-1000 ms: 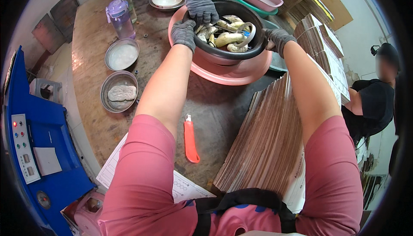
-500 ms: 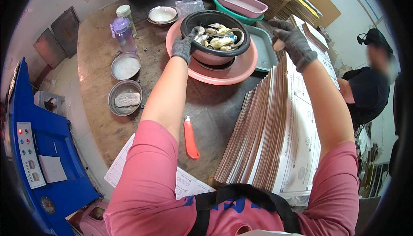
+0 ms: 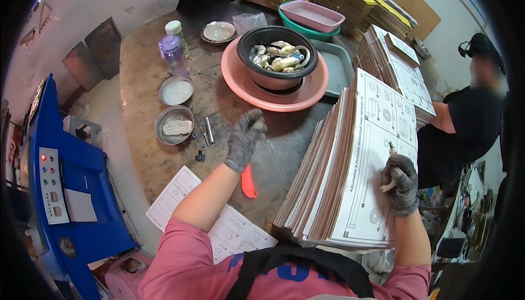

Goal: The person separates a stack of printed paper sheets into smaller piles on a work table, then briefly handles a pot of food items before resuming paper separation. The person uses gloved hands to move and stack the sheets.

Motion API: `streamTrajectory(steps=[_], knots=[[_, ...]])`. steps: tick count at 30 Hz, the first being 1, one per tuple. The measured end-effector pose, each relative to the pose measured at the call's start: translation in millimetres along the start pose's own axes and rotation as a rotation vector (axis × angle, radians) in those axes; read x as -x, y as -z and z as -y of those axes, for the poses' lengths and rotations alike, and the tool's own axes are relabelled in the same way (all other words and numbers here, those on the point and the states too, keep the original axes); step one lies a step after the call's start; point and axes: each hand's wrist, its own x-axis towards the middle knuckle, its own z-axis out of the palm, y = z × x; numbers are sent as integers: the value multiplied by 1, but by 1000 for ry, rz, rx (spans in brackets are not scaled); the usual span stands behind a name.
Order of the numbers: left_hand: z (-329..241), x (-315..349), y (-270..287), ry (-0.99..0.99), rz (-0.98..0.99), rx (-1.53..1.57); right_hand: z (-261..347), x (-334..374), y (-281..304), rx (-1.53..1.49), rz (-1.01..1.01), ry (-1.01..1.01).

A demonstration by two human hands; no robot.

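My left hand (image 3: 246,140), in a grey glove, is over the table just beyond an orange-red box cutter (image 3: 249,184). Its fingers are apart and hold nothing that I can see. My right hand (image 3: 400,184), also gloved, is closed above a tall stack of printed cardboard sheets (image 3: 350,212). A small thin thing (image 3: 392,148) with a dark tip sticks up from its fingers; its kind is unclear. To the left of my left hand lie a metal pin (image 3: 209,130) and a black knob-like part (image 3: 200,156).
A black-rimmed bowl (image 3: 247,43) of plastic-wrapped parts stands in a pink basin (image 3: 232,81). Two small metal bowls (image 3: 174,127) and a purple bottle (image 3: 174,55) are at left. Printed paper (image 3: 183,190) lies in front. A blue machine (image 3: 82,190) stands left; a co-worker (image 3: 465,114) is at right.
My left hand has left the bowl's rim and come back toward me. From beyond the cardboard stack, my right hand has come nearer and closed. The view has shifted slightly.
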Motion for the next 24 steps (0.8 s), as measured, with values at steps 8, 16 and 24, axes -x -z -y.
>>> streamTrajectory(steps=[8, 16, 24], knots=[[23, 50, -24, 136, 66, -121, 1, -6, 1, -207, 3, -153], [-15, 75, -77, -278, 94, -363, -2, -11, -1, -42, 67, -108], [-124, 111, -121, -431, 32, -181, 42, 23, -6, -125, 96, -19]])
